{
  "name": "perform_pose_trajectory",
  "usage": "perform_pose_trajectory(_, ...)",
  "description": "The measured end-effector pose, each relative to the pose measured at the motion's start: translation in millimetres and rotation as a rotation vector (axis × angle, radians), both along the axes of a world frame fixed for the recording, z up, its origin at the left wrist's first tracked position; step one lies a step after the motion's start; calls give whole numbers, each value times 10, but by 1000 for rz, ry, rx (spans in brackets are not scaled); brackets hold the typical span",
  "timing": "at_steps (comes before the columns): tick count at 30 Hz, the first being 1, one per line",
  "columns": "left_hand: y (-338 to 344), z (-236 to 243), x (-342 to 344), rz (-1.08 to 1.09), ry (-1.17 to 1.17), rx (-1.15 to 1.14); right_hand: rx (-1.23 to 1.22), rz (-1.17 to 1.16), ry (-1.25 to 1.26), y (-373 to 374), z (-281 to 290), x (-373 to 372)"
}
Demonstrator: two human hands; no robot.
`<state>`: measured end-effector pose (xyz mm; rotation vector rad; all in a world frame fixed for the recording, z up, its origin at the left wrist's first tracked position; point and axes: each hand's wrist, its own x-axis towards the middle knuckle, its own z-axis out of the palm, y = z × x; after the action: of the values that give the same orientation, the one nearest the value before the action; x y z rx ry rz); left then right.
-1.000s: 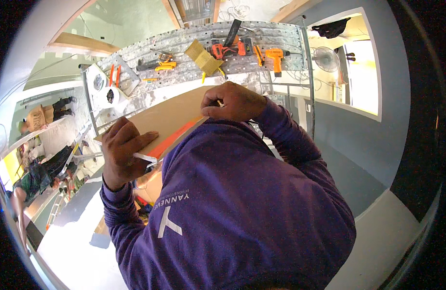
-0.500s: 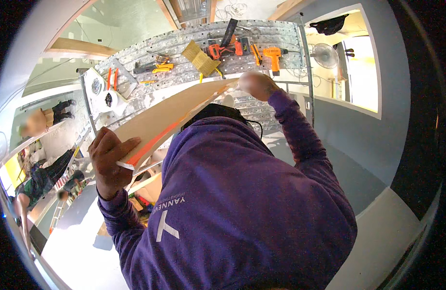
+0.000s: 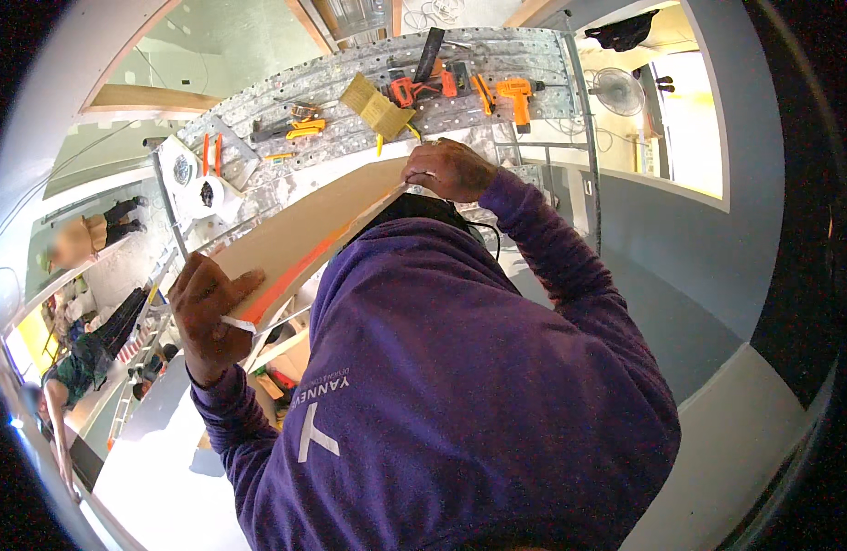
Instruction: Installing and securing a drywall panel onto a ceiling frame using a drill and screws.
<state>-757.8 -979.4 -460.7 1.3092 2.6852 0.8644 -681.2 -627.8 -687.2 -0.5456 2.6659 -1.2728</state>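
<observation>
A long strip of tan plasterboard, with an orange band along its near edge and a white cut end, slants across in front of my chest. My left hand grips its near left end, thumb laid over the face and fingers out of sight behind. At the far right end, my right hand has its fingers bent and pinched at the strip's edge. Beyond the strip, a folded piece of yellow-brown sandpaper lies on the metal scaffold platform.
An orange drill, a red-and-black power tool and yellow utility knives lie on the platform. White tape rolls sit at its left. A fan stands beyond the right opening. Other people are below left.
My right hand has moved left and slightly nearer, and its fingers now show clearly at the strip's end. My left hand keeps its hold. People at the lower left have shifted.
</observation>
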Motion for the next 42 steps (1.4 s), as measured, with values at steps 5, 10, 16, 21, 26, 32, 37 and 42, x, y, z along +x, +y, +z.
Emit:
perform_pose_trajectory(5,-80,-30,1,-32,11,-29,65,-43,70,-56,57,19)
perform_pose_trajectory(10,-210,-82,47,1,30,-62,178,-152,12,150,-493,-4)
perform_pose_trajectory(16,-289,20,103,163,-71,-88,786,-396,-362,723,-1159,346)
perform_pose_trajectory(21,-308,28,82,163,-9,-103,781,-348,-233,812,-1163,514)
perform_pose_trajectory(26,-299,8,129,186,-13,-106,3,-233,24,133,-253,107)
perform_pose_trajectory(32,-258,30,109,136,28,-47,21,-77,267,-247,45,-2)
perform_pose_trajectory(37,-259,39,135,119,34,-24,138,-25,346,-265,213,-31)
perform_pose_trajectory(42,-268,59,133,104,56,20,257,62,436,-276,290,-87)
